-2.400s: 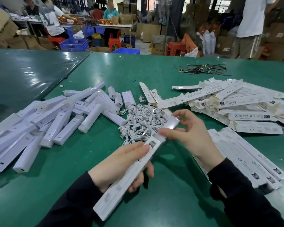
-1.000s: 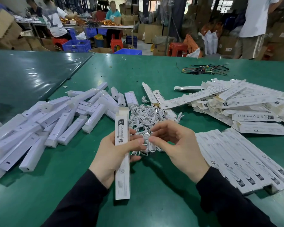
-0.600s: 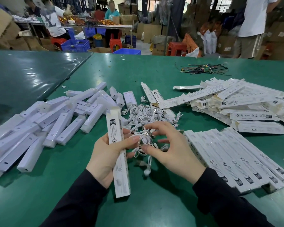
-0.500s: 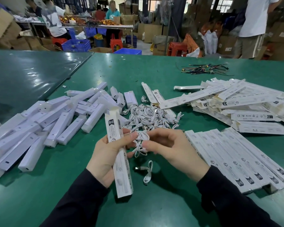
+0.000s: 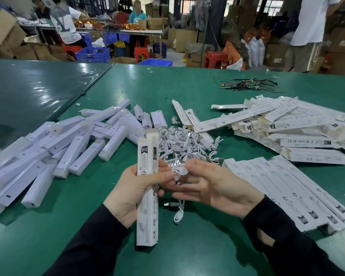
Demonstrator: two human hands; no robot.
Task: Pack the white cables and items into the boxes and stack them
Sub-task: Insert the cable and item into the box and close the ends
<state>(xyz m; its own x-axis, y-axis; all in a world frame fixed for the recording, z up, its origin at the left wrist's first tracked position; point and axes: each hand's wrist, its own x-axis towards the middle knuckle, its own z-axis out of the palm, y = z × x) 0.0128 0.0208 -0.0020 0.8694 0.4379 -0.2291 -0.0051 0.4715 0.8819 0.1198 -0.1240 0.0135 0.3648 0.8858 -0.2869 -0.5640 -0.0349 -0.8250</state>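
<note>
Left hand (image 5: 134, 193) gripping upright box (image 5: 147, 188), right hand (image 5: 213, 189) at 3 o'clock pinching coiled white cable (image 5: 180, 168), hands touching.

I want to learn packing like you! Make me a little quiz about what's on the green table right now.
1. True or false: the left hand holds a long white box standing upright.
2. What is the right hand pinching? A) a black wire B) a coiled white cable C) a red stool
3. Fill in: the neat row of packed boxes lies on the person's ____ side.

Key: 1 true. 2 B. 3 right. Extra look: one loose cable lies on the table between the hands, and the cable pile sits behind them.
</note>
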